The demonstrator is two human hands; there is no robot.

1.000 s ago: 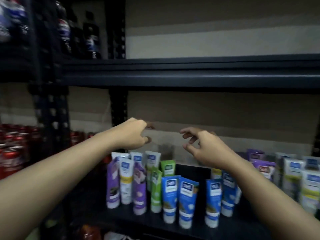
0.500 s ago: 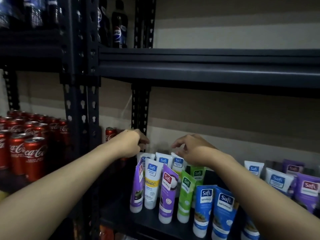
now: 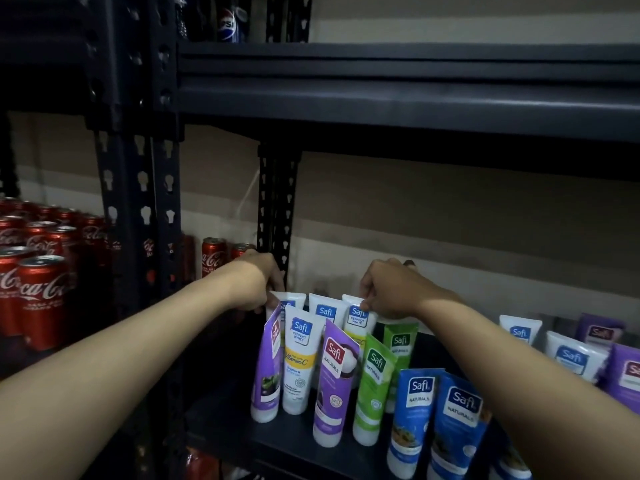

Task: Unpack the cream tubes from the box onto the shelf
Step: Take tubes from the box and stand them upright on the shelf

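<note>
**Shelf well stocked, hands on the back row**

Nearest, two blue tubes [image 3: 436,414] stand at the front of the shelf [image 3: 221,414]. Behind them a green tube [image 3: 372,386], a purple tube [image 3: 332,375] and a white tube [image 3: 298,358] stand cap-down, with leaning tubes [image 3: 568,356] off to the right. Much of the unpacking looks done. The box is out of view, so what is left cannot be told. Farther back stand three more white ones. The right hand [image 3: 388,289] pinches the crimped top of the right tube [image 3: 356,318]. The left hand [image 3: 258,285] curls its fingers onto the left tube [image 3: 287,301], seemingly pinching it, though its fingertips are partly hidden. The middle tube [image 3: 325,308] stands free between them. Cans [image 3: 41,292] fill the bay to the left
</note>
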